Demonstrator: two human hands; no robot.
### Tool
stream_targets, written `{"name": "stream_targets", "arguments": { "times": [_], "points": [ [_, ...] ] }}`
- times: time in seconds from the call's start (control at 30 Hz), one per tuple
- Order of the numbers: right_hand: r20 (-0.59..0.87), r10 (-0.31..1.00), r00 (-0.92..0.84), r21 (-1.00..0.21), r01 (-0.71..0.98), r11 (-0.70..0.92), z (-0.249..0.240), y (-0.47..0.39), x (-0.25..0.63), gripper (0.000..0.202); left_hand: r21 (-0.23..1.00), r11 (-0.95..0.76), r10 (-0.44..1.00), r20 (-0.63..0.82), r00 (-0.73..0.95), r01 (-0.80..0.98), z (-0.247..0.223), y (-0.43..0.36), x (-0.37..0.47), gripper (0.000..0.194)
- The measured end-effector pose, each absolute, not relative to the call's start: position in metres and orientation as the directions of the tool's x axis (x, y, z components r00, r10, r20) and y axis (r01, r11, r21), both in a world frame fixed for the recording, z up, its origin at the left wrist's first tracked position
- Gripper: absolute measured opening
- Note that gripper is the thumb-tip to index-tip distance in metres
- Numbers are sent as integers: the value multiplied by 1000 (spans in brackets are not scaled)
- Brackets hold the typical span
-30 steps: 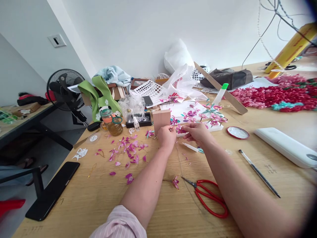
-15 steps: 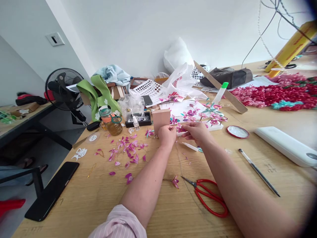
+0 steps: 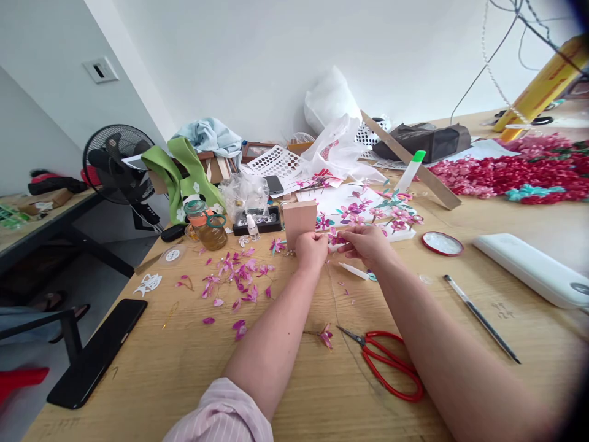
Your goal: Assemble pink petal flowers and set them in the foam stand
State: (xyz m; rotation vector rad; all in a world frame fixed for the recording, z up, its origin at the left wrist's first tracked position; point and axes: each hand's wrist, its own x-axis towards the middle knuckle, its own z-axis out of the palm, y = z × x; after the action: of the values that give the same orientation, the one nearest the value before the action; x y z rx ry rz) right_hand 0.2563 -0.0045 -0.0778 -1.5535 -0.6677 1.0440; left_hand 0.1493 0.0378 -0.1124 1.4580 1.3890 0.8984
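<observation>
We use a wooden table (image 3: 294, 393) as the work surface. At its far side, we see a cluster of pink flowers (image 3: 400, 216) with teal leaves, arranged over a white strip (image 3: 402, 236). Our right hand (image 3: 368, 247) has thumb and forefinger narrowed onto a single flower (image 3: 333, 237); our left hand (image 3: 311, 250) is placed opposite, fingers bunched, though at this scale we cannot tell what they hold, if anything. Nearer to us, red-handled scissors (image 3: 391, 366) lie flat between the forearms, blades directed to the far left. A wooden block (image 3: 299, 222) stands upright just behind the left hand. A white tube (image 3: 353, 271) lies below the right hand. We locate the single flower between both hands, and loose petals (image 3: 242, 273) scattered left of them
</observation>
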Motion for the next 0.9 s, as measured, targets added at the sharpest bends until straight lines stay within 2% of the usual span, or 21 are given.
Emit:
{"name": "stream_targets", "arguments": {
  "times": [0.2, 0.47, 0.9],
  "points": [
    [-269, 855, 444, -963, -111, -246, -78, -5, 257, 9, 952, 79, 988, -114, 102, 297, -110, 37, 149, 22],
    [-268, 853, 448, -963, -111, -245, -79, -4, 257, 12, 980, 197, 974, -198, 105, 27, -97, 30, 152, 17],
    [-299, 857, 420, -954, -103, -283, -75, -6, 256, 10, 974, 228, 966, -227, 123, 5, -96, 29, 150, 16]
  ]
}}
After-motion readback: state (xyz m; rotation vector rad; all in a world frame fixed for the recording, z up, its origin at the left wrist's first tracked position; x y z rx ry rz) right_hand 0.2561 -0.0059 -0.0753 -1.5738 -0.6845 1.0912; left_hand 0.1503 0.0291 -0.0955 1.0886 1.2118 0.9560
